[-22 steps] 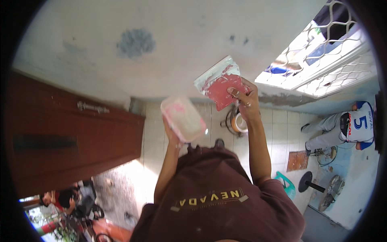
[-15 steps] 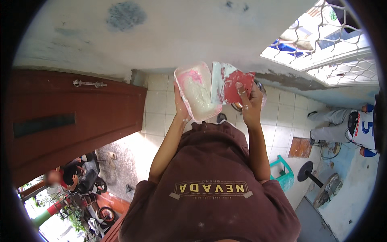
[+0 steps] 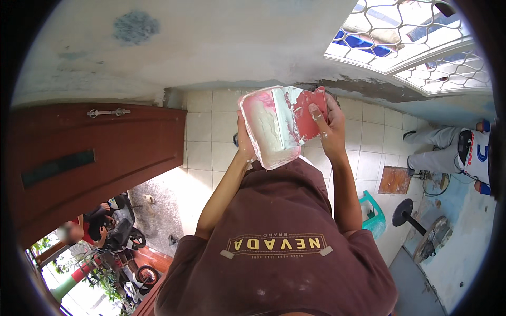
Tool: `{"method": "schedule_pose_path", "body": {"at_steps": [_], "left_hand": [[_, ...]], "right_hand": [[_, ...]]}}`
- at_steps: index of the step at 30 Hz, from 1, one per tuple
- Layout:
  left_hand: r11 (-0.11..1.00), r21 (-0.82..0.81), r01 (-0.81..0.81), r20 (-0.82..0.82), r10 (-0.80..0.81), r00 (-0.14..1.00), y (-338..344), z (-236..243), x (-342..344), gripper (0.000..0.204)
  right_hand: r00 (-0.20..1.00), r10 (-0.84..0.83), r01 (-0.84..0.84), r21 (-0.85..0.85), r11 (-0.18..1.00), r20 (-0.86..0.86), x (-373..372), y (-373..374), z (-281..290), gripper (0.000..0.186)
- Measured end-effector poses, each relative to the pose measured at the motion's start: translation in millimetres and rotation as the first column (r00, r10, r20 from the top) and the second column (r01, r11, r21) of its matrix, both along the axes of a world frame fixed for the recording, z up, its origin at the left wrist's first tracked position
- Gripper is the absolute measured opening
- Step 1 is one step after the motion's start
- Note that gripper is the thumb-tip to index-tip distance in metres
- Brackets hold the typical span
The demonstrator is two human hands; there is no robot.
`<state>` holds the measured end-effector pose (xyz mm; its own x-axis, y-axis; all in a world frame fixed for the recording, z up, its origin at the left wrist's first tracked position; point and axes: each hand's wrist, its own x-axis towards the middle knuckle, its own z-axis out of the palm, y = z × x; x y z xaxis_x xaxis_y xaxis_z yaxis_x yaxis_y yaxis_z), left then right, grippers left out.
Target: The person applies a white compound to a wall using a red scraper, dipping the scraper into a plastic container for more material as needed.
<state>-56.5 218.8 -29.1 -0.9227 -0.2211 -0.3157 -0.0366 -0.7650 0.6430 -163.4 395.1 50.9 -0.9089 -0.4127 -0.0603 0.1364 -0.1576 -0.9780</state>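
Observation:
A pale plastic tub (image 3: pixel 287 159), pink in places and smeared with whitish putty (image 3: pixel 263 129), is tilted in front of my chest. My left hand (image 3: pixel 244 139) grips it along its left side, the fingers mostly hidden behind it. In my right hand (image 3: pixel 331 125) is a wide red putty knife (image 3: pixel 308 108), thumb on top and fingers underneath. Its broad pale edge, coated with putty, lies over the right part of the tub. Whether the blade touches the putty inside, I cannot tell.
Ahead is a patchy plastered wall (image 3: pixel 211 47), with a grilled window (image 3: pixel 400 31) at upper right. A brown door (image 3: pixel 100 152) stands left. To the right are a green plastic stool (image 3: pixel 373 216), a round-based stand (image 3: pixel 403 211) and another person (image 3: pixel 448 152). Someone sits by a motorcycle (image 3: pixel 124 221) outside.
The putty knife has moved left, so its edge now overlaps the tub. The tub has shifted slightly right and down. The view has turned a little.

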Motion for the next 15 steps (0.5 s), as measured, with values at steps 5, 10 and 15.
{"method": "schedule_pose_path", "body": {"at_steps": [5,10,15], "left_hand": [[0.996,0.041,0.078,-0.094,-0.074,0.993,3,1,1,0.087],[0.985,0.135,0.105,-0.135,-0.087,0.987,4,-8,7,0.085],[0.970,0.122,0.209,-0.105,-0.197,0.975,5,-6,22,0.083]], "right_hand": [[0.997,0.065,-0.065,-0.022,0.998,0.028,2,6,-7,0.026],[0.999,-0.004,0.003,-0.017,1.000,-0.035,6,3,-8,0.024],[0.989,-0.120,0.120,-0.014,0.993,-0.090,3,8,-8,0.024]]}}
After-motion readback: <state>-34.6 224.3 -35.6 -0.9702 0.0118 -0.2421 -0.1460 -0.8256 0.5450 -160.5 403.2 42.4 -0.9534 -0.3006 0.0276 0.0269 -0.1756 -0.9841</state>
